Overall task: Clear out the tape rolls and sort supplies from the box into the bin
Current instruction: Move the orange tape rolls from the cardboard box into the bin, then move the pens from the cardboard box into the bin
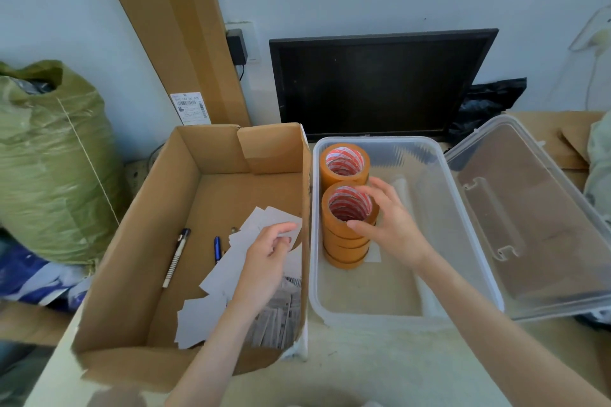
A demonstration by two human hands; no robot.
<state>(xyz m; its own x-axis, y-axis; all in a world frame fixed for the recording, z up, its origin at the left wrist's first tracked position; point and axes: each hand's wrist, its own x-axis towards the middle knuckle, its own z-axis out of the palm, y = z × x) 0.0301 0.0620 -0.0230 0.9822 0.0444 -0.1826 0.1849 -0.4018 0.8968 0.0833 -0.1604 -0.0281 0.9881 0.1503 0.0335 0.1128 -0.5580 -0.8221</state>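
**Tape stacked in the bin, papers and pens left in the box**

Head view: The right hand (390,221) curls its spread fingers and thumb around the near stack of tape rolls (347,228), standing in the clear plastic bin (429,182). A second stack (344,163) stands just behind it. The rolls look stiff, fairly heavy and smooth-sided, so gripping the outer wall seems safest. The cardboard box (139,241) holds loose papers (215,274), a striped pen (175,258) and a blue pen (217,249). The left hand (267,258) pinches a light, floppy paper by its edge. The bin's lid (529,225) lies open beside it.
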